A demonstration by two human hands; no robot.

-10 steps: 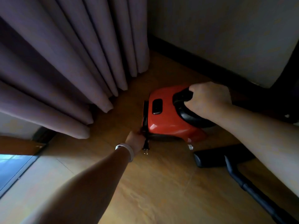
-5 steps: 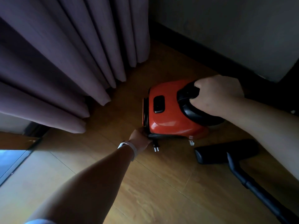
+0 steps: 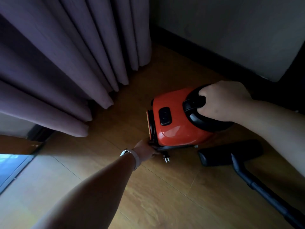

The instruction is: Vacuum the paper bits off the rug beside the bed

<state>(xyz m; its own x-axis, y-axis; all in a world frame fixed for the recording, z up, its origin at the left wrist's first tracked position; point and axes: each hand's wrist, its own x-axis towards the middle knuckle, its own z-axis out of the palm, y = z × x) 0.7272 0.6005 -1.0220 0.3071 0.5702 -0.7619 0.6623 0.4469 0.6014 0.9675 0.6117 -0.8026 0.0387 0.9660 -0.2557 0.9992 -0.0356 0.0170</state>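
A red canister vacuum (image 3: pixel 177 124) with a black carry handle (image 3: pixel 192 104) sits on the wooden floor. My right hand (image 3: pixel 222 100) grips that handle from above. My left hand (image 3: pixel 146 150), with a white band on the wrist, holds the black power cord at the vacuum's lower rear corner. The two-pin plug (image 3: pixel 165 158) sticks out just right of its fingers. The black floor nozzle (image 3: pixel 229 152) lies to the right of the vacuum, and its black tube (image 3: pixel 264 194) runs toward the lower right. No rug, bed or paper bits are in view.
Purple curtains (image 3: pixel 74 63) hang to the floor on the left and behind. A grey wall with a dark skirting board (image 3: pixel 198 52) runs behind the vacuum. A window with a dark frame (image 3: pixel 13 169) shows at the lower left. Bare wooden floor (image 3: pixel 165 195) lies in front.
My left hand has drawn the plug a little rightward along the vacuum's lower edge. The view has shifted slightly, and my right hand stays on the handle.
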